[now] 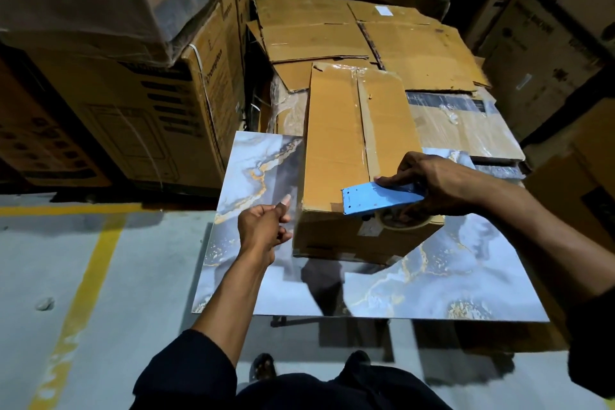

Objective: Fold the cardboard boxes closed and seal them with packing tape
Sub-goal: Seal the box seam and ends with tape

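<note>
A closed brown cardboard box [346, 150] lies on a marble-patterned table [449, 283], with clear tape along its top seam. My right hand [436, 183] grips a blue tape dispenser [379, 198] at the box's near right corner, its tape roll below the blue plate. My left hand [263, 230] hovers just left of the box's near left corner, fingers curled and thumb up, pinching what may be a tape end; I cannot tell for sure.
Flattened cardboard sheets [366, 33] lie behind the box. Large stacked cartons [159, 103] stand on the left and more cartons [549, 43] on the right. The grey floor has a yellow line [86, 280]. My shoes show below the table edge.
</note>
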The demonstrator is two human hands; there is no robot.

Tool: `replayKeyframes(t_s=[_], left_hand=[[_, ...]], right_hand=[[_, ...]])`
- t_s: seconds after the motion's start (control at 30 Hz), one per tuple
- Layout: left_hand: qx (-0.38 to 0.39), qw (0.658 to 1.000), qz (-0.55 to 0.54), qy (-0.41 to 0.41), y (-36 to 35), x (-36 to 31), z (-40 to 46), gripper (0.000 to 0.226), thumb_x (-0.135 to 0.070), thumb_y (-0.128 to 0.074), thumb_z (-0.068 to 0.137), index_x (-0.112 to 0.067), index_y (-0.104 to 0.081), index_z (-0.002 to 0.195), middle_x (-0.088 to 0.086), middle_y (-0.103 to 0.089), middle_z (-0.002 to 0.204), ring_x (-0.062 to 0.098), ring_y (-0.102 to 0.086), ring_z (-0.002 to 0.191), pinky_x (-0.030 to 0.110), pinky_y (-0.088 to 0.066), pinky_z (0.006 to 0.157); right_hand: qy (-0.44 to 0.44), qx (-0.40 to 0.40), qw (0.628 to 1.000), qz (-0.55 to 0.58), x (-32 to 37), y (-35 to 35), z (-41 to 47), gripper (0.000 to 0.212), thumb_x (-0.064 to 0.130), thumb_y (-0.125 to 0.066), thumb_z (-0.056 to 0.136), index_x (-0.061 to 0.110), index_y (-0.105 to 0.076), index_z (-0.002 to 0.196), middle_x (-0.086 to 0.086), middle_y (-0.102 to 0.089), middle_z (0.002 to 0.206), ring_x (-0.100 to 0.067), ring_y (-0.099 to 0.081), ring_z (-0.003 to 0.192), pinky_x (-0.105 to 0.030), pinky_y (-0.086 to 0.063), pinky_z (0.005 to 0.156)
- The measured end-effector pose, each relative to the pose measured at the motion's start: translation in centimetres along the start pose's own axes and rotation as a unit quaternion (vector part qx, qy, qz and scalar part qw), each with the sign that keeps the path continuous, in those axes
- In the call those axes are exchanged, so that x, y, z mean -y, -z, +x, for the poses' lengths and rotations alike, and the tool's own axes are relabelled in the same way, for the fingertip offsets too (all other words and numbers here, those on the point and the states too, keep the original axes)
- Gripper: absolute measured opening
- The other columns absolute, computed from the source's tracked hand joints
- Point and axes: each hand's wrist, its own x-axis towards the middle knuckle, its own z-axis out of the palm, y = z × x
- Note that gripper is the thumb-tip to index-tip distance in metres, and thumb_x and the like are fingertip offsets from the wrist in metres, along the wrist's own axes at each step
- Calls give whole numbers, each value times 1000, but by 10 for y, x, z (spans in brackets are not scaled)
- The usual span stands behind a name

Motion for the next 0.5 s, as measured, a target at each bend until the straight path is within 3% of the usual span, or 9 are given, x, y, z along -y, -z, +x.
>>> replayKeyframes(t_s=[0.17,0.27,0.4,0.5], left_hand=[[79,987,-15,143,1,18,1,37,-42,-87,84,-10,-74,97,1,-74,77,15,-51,56,30,-57,57],[107,980,-3,170,0,17,4,47,-50,-88,79,-9,-75,99,0,-76,77,14,-55,56,29,-59,56],[62,976,41,206,13,57,10,58,-50,-85,82,0,-71,109,8,-73,78,17,-59,54,28,-58,51],[-6,978,-5,208,21,88,12,51,-45,-83,87,0,-69,106,10,-71,81,21,-56,59,30,-53,52]], right_hand=[[3,15,1000,-27,8,3,8,69,33,-80,89,41,-49,150,3,-46,112,-14,-48,93,-22,-36,75],[4,11,999,-36,3,5,5,68,29,-80,89,41,-51,149,4,-48,114,-15,-51,95,-24,-40,76],[2,17,999,-41,4,5,5,71,29,-81,88,41,-50,150,4,-49,117,-16,-52,99,-28,-46,80],[0,19,999,-39,9,6,6,71,32,-82,87,41,-49,150,5,-49,118,-16,-52,99,-32,-50,81]])
